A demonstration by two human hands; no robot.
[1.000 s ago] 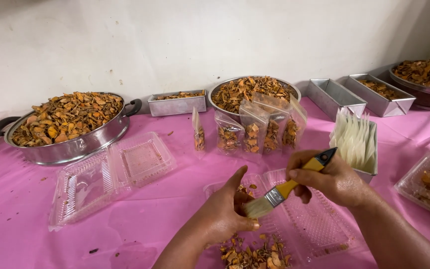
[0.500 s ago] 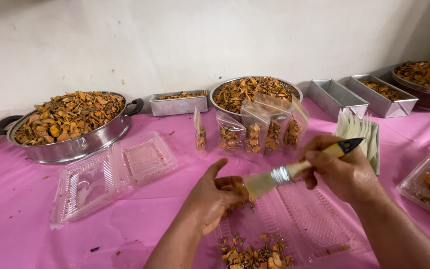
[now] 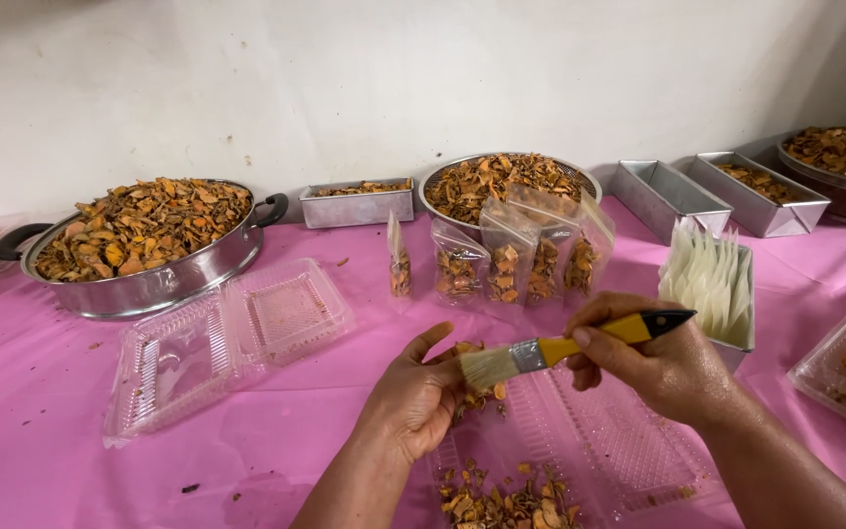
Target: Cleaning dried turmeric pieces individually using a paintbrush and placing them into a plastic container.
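Right hand (image 3: 663, 367) grips a yellow-handled paintbrush (image 3: 560, 350), its bristles against dried orange chips (image 3: 472, 392) cupped in the half-closed left hand (image 3: 418, 397), both just above an open clear clamshell container (image 3: 599, 451) on the pink tabletop (image 3: 31, 441). Chips are being brushed clean, it seems; next, gentle strokes and a steady palm over the container.

Clear glossy ribbed plastic clamshell (image 3: 629, 446); brush (image 3: 560, 348) with glossy yellow handle, metal ferrule; shiny metal pan (image 3: 164, 279); smooth pink plastic-looking worktop cover (image 3: 41, 431).
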